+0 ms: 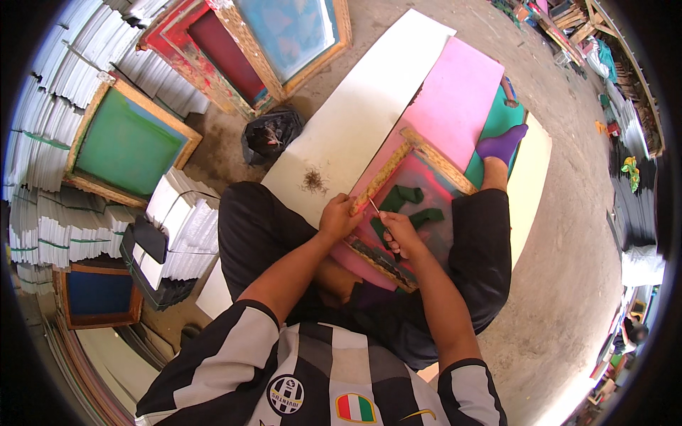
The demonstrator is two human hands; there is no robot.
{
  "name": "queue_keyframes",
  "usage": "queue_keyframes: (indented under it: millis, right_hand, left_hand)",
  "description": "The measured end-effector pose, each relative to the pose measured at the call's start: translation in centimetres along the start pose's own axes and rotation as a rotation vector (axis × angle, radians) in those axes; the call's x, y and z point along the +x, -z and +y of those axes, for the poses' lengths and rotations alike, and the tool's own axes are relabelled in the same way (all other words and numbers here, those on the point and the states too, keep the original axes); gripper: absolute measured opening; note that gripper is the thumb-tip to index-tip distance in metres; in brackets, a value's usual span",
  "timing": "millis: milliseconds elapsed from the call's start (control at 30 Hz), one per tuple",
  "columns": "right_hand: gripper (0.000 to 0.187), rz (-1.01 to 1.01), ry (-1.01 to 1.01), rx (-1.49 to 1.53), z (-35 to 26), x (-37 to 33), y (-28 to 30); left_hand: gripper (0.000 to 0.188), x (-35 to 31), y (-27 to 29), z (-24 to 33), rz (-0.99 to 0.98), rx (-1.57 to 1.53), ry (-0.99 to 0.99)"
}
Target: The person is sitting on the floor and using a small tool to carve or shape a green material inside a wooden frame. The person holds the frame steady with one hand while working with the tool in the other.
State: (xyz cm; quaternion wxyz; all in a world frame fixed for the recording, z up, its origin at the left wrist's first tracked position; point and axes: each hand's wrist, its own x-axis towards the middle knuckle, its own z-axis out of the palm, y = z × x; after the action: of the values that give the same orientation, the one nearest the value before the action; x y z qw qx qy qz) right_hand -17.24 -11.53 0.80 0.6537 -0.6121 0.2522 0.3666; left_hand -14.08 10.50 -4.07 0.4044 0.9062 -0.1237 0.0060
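A wooden screen-printing frame (442, 165) lies tilted across my legs, its mesh stained pink and grey. My left hand (339, 217) grips the frame's left rail, fingers wrapped round its yellowish wood. In my closed right hand (401, 234) is a thin-shafted screwdriver (374, 206) with a dark handle. Its tip meets the inner side of that left rail, close to my left fingers. Folded green cloth strips (405, 194) rest on the mesh beside my right hand. Part of the screwdriver's handle is hidden by my fingers.
Beneath me lie a white board (376, 78), a pink board (455, 92) and a green one (497, 122). A small heap of thin brown bits (314, 181) sits on the white board near a black plastic bag (270, 135). More screen frames (128, 142) lean against paper stacks leftward.
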Motion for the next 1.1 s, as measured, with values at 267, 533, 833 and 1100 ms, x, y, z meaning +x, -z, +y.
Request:
queue_keyframes:
  millis: [267,533,833,1100]
  right_hand:
    - [0.038,0.380,0.483,-0.584,2.0,-0.4,-0.4]
    - [0.036,0.544,0.389,-0.933,-0.6,-3.1,-1.9]
    - [0.034,0.529,0.274,-1.182,-2.4,-4.0,-3.6]
    - [0.032,0.537,0.218,-1.259,-0.9,-2.3,-4.5]
  left_hand:
    - [0.044,0.2,0.0,0.6,-0.002,0.031,0.004]
    - [0.043,0.1,0.1,0.4,-0.021,0.033,0.020]
    - [0.043,0.1,0.2,0.3,-0.006,0.023,0.009]
    - [0.046,-0.1,-0.1,0.5,0.027,-0.002,-0.029]
